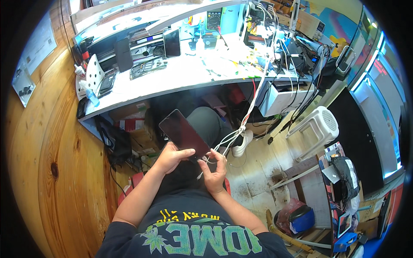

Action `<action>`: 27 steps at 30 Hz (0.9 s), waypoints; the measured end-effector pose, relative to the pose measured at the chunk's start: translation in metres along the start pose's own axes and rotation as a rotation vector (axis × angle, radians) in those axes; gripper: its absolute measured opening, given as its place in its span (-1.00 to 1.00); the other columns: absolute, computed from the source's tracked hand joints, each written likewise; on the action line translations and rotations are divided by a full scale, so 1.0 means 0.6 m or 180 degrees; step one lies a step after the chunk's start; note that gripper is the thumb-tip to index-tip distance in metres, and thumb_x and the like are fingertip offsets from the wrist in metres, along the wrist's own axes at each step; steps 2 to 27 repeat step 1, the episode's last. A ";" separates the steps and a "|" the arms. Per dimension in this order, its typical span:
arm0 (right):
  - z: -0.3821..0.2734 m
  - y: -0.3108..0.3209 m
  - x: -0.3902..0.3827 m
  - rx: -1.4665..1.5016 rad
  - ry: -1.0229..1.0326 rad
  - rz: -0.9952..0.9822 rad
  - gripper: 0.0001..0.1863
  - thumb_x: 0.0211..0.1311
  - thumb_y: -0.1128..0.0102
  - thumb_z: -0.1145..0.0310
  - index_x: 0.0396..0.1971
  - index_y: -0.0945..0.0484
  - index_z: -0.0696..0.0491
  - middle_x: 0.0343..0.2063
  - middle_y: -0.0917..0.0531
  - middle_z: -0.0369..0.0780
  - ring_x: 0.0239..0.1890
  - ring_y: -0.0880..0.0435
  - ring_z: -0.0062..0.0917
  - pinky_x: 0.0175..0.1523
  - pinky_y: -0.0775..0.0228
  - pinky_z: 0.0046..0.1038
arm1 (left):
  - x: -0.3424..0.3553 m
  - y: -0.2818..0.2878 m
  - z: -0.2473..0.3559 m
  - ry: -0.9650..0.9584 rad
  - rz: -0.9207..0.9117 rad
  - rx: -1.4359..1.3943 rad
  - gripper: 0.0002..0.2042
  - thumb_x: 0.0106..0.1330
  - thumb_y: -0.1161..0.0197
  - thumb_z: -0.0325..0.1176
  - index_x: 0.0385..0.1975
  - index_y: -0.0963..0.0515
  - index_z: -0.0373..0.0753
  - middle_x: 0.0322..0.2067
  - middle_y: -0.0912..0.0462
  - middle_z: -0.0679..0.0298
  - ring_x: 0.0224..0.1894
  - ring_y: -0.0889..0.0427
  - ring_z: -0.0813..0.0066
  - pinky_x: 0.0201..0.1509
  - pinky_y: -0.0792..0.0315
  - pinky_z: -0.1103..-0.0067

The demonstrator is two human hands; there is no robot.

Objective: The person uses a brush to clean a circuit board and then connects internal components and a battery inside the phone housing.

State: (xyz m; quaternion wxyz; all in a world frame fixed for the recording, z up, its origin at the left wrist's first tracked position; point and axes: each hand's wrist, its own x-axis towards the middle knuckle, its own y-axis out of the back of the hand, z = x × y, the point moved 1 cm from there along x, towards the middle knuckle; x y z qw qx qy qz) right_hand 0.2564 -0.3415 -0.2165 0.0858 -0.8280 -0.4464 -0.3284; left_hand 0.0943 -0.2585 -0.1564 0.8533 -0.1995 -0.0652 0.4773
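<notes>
A dark phone (184, 133) is held over the lap, gripped at its lower end by the left hand (172, 155), thumb laid across it. The right hand (214, 167) is pinched on a white cable (230, 137); its plug is hidden. Beyond, the bench (180, 79) is crowded near its front edge; small parts are hard to make out.

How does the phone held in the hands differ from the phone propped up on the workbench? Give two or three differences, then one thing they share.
The held phone lies tilted above the person's lap, gripped by the left hand, with the right hand bringing white cables to its lower end. The bench phone stands nearly upright, untouched, and looks smaller, being farther away. Both are flat rectangles with dark, unlit screens.
</notes>
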 end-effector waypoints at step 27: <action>-0.001 0.000 0.001 -0.0111 0.0079 -0.0054 -0.40 0.16 -0.50 0.34 0.18 -0.49 0.13 -0.10 -0.64 -0.20 -0.06 -0.58 -0.35 0.14 -0.37 -0.34 | 0.000 0.000 0.000 -0.0007 0.0031 -0.0001 -0.69 0.29 -0.37 -0.54 0.02 -0.60 -0.36 -0.08 -0.73 0.14 -0.10 -0.74 0.42 0.00 -0.63 0.48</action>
